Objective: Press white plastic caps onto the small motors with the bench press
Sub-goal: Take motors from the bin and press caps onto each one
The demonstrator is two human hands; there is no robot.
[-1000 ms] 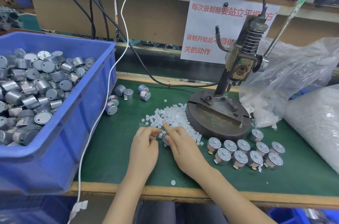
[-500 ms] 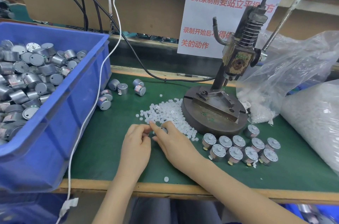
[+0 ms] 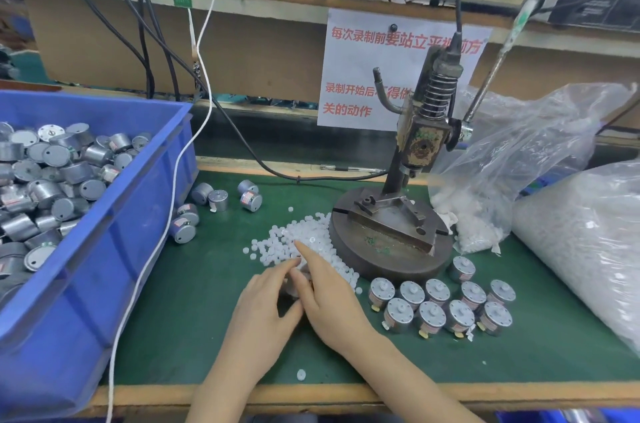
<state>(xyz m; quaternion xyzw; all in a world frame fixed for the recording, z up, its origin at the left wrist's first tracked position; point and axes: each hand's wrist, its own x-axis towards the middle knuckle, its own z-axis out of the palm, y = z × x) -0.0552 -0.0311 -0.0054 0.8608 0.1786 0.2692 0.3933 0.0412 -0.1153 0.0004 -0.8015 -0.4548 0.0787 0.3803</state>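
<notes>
A pile of white plastic caps [image 3: 294, 232] lies on the green mat left of the bench press [image 3: 420, 145] and its round base [image 3: 391, 256]. My left hand [image 3: 259, 311] holds a small motor [image 3: 293, 284], mostly hidden between my two hands, just in front of the pile. My right hand [image 3: 332, 301] lies against it, its index finger straight, with the tip touching the caps; its thumb is hidden. Nothing sits on the press base. Several capped motors [image 3: 440, 304] stand in rows to the right.
A blue bin [image 3: 138, 214] full of motors fills the left side, with a few loose motors [image 3: 218, 200] beside it. Two clear bags of caps [image 3: 588, 249] crowd the right. A white cable [image 3: 162, 249] hangs over the bin. One stray cap [image 3: 301, 374] lies near the front edge.
Both hands have stayed together at the near edge of the cap pile, with the right index finger stretching a little further into the caps. The camera tilted up.
</notes>
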